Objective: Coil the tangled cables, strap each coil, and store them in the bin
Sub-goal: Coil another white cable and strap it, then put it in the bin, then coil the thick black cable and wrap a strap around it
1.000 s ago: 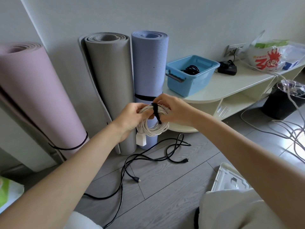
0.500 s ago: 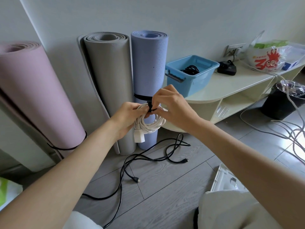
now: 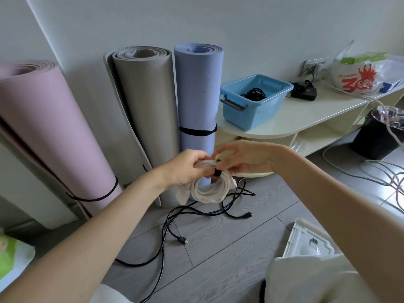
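Observation:
A white coiled cable (image 3: 209, 189) hangs in front of me above the floor. My left hand (image 3: 185, 167) grips the top of the coil. A black strap (image 3: 217, 172) is wrapped round the coil, and the fingers of my right hand (image 3: 242, 158) pinch it at the top; the hand is blurred. A loose black cable (image 3: 175, 217) lies tangled on the grey floor below. The blue bin (image 3: 253, 101) stands on the cream shelf unit (image 3: 306, 119) at the right, with a black coiled cable (image 3: 254, 94) inside.
Three rolled mats lean on the wall: pink (image 3: 48, 132), grey (image 3: 146, 110), blue (image 3: 197, 95). A black charger (image 3: 305, 90) and a plastic bag (image 3: 358, 75) sit on the shelf top. A black waste bin (image 3: 380, 136), loose white cables (image 3: 389, 178) and a white tray (image 3: 306, 241) lie at right.
Both hands and the white coil have dropped lower in view. My right hand has shifted over the strap and the coil now hangs more face-on.

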Demonstrator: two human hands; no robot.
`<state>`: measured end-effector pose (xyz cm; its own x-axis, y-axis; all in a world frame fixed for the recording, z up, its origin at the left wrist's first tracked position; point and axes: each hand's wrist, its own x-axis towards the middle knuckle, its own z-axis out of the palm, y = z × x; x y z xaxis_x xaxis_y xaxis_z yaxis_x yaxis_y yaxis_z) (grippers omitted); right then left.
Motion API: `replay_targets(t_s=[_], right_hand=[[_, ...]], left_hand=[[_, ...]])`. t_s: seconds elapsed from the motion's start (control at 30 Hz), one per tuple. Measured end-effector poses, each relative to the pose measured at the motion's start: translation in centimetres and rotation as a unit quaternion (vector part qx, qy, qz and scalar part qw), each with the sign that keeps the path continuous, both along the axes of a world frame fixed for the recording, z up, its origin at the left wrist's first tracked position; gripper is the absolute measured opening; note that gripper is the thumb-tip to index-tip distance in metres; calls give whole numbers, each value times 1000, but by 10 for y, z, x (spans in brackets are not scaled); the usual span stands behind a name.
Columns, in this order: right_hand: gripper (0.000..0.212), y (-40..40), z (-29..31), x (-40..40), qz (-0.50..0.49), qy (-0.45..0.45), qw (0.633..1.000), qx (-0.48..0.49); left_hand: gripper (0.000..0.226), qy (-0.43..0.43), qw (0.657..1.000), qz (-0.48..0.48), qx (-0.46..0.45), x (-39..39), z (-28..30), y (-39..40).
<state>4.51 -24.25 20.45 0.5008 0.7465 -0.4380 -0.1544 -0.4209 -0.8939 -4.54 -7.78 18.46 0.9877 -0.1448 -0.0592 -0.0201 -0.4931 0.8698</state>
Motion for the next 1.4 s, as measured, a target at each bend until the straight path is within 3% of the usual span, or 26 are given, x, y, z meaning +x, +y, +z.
replay_targets(t_s=[0.1,0.23,0.3,0.4,0.5,0.63,0.77,0.9,1.0,1.17,1.27,1.4], right_hand=[[19,-6,-7,4,53,-22,997,-43],[21,-7,-15,13,12,-27,999,-11],[21,-9,-10,16,-36,-30,999,21],[21,-14,12,28,-139,-108,984,39],[22,-13,35,68,-321,-233,917,43],[31,-4,54,129,-447,-399,801,12],[21,13,38,175,-410,-518,747,-77],[22,26,14,201,-279,-554,754,-216],[25,33,15,196,-314,-572,737,-174],[26,43,-24,145,-284,-645,699,-120],[19,54,-81,107,-200,-647,733,-65],[21,71,-188,73,-19,-545,822,-165]], left_hand=[[14,-21,994,-45,102,6,-7,-6],[21,-71,983,-28,168,15,-6,-7],[28,-108,982,15,157,20,-5,-10],[39,-201,962,167,82,39,1,-10],[33,-263,919,277,97,65,12,1],[34,-236,922,251,175,87,9,7],[36,-209,922,223,239,102,-3,6],[35,-189,930,200,243,111,-20,4],[34,-160,946,179,216,108,-38,5],[32,-43,962,155,221,84,-101,18],[30,55,963,142,223,69,-140,30],[21,148,950,143,234,46,-193,52]])
